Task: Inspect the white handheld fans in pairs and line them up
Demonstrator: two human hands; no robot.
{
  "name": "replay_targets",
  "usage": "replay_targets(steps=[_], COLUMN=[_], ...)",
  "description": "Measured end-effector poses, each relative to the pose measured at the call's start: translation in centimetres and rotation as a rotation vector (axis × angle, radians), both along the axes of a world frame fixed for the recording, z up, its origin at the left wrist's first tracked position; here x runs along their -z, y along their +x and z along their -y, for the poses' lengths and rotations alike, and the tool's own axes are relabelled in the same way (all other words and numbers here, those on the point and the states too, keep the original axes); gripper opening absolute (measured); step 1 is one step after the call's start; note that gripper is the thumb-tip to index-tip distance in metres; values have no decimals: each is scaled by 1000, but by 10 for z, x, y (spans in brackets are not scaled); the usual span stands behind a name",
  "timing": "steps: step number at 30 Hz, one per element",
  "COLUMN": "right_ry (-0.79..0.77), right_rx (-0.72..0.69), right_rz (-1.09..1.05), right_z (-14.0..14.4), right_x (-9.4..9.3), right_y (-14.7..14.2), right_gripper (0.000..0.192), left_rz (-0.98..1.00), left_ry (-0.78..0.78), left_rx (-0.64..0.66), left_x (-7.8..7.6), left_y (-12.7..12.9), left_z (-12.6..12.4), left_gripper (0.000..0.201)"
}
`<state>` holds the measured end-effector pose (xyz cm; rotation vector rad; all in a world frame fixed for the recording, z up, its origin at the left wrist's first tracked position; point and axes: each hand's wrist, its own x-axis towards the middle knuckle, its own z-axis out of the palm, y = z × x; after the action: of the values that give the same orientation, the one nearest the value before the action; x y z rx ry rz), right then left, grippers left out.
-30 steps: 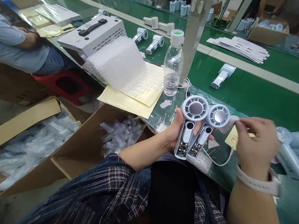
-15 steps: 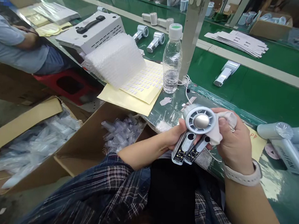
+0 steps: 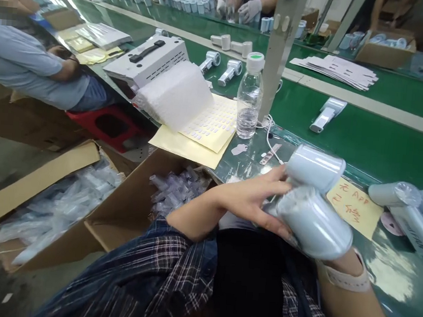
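Head view, left hand: we see the left hand (image 3: 254, 199) with its fingers spread and hooked around the necks of two fans, grasping both.
Right hand: mostly hidden behind the lower fan (image 3: 315, 224); we see the watch (image 3: 349, 280) and wrist, but cannot tell what the fingers hold.
Fans: the upper fan (image 3: 316, 167) and the lower one are off the table (image 3: 410, 299), close together in front of us, smooth round walls uppermost; we cannot tell whether they touch.
Nearby: a yellow note (image 3: 355, 208) with red writing lies just beyond the fans, lettered fans (image 3: 414, 230) lie to its right, and a bottle (image 3: 248, 105) stands upright farther off.
Done so far: both fans are gathered in hand, we judge.
Left open: neither is set down, and their handles are too covered to show their state.
Since half a second ago: a vented face and circuit boards were turned toward us, with a cloth in the right hand; now both heads show their sides, and we no longer see the cloth.
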<state>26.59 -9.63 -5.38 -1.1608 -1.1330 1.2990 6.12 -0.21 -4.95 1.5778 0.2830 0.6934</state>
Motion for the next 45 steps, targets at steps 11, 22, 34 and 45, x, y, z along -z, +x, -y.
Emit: replay_targets(steps=[11, 22, 34, 45], right_ry=[-141, 16, -5, 12], right_rx=[401, 444, 368, 373], right_rz=[-169, -206, -244, -232], right_z=[64, 82, 66, 61], right_x=[5, 12, 16, 20], right_y=[32, 36, 29, 24], right_gripper=[48, 34, 27, 28], left_rz=[275, 201, 132, 175], left_ry=[-627, -443, -404, -410], left_rx=[9, 75, 186, 193], left_x=[39, 30, 33, 42], left_y=[66, 81, 63, 58], left_z=[19, 40, 29, 24], left_gripper=[64, 62, 54, 55])
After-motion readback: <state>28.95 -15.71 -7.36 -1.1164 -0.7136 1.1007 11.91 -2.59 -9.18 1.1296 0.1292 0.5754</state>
